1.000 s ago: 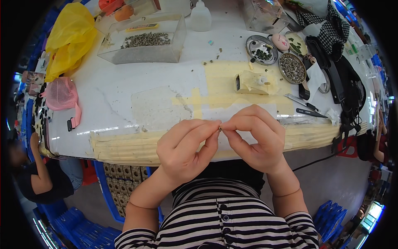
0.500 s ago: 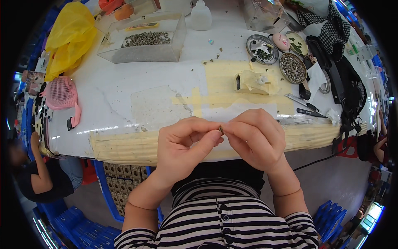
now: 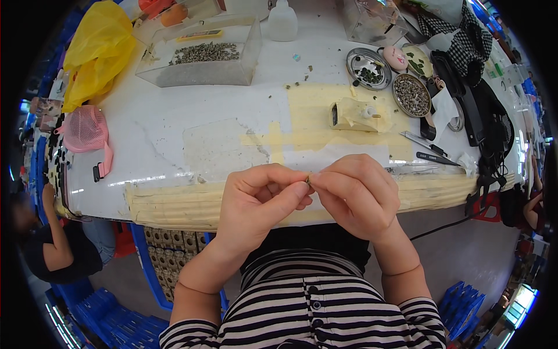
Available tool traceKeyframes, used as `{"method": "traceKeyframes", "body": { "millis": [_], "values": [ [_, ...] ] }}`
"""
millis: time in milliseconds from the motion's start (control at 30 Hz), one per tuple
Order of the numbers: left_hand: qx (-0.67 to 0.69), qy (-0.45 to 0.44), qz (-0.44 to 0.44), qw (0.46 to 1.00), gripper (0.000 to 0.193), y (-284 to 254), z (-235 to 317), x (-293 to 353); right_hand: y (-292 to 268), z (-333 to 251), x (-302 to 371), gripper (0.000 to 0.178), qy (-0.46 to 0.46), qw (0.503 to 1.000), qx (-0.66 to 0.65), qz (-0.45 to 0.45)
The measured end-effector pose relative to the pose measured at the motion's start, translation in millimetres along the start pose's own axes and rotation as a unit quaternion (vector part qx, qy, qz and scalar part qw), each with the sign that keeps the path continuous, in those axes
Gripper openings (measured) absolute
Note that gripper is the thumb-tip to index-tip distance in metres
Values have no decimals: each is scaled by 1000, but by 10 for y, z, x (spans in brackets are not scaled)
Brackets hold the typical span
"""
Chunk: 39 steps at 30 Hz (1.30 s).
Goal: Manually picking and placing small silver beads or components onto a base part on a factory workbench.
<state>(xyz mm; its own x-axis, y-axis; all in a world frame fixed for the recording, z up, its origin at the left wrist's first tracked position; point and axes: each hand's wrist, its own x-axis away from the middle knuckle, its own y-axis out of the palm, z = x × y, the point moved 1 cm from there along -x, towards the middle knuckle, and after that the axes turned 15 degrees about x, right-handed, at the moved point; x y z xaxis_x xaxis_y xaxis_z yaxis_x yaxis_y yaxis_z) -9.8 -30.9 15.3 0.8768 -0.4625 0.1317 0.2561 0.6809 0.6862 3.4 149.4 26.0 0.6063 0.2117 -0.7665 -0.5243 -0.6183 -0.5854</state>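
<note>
Pinching a tiny part [image 3: 308, 180] between your fingertips, you have it above the taped near edge of the worktop [image 3: 157, 128], around the middle of that edge. Your left hand [image 3: 253, 200] closes thumb and index finger on it, the other fingers curled behind; your right hand [image 3: 360, 195] meets it with bunched fingertips. Those tips cover most of the part, so you cannot tell its shape or exactly how the right hand grips it. Let one hand steady it while the other makes light, small adjustments, and angle your fingertips so you can see the contact. Working farther in from the edge would make a dropped piece easier to recover. Beyond your right hand sits a tape-wrapped block [image 3: 351, 116]; toward the right edge are black tweezers [image 3: 437, 158] and a round dish [image 3: 414, 115] of small pieces. Toward the far edge, left of middle, stands a clear box [image 3: 195, 77] with more.
</note>
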Motion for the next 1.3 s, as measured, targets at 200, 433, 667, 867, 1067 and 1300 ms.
{"method": "traceKeyframes", "body": {
  "millis": [200, 433, 667, 867, 1067, 1300],
  "values": [
    [-15, 12, 8, 1000, 15, 24, 4, 11, 11, -2, 15, 30, 9, 1000, -1, 11],
    [-106, 98, -11, 989, 17, 46, -19, 12, 18, -9, 33, 31, 36, 999, -7, 13],
    [-62, 50, 12, 997, 15, 25, -15, 16, 5, -14, 26, 32, 29, 1000, -7, 7],
    [-42, 19, 16, 999, 14, 13, 4, 1, -26, 33, 34, 36, -30, 999, 21, -7],
    [-51, 32, 27, 998, 12, 22, 8, 4, -2, -3, 47, 32, 15, 1000, 0, -11],
    [-339, 269, -17, 901, 20, 40, -64, -10, -1, -68, 34, 21, 126, 990, -59, -13]
  ]
}}
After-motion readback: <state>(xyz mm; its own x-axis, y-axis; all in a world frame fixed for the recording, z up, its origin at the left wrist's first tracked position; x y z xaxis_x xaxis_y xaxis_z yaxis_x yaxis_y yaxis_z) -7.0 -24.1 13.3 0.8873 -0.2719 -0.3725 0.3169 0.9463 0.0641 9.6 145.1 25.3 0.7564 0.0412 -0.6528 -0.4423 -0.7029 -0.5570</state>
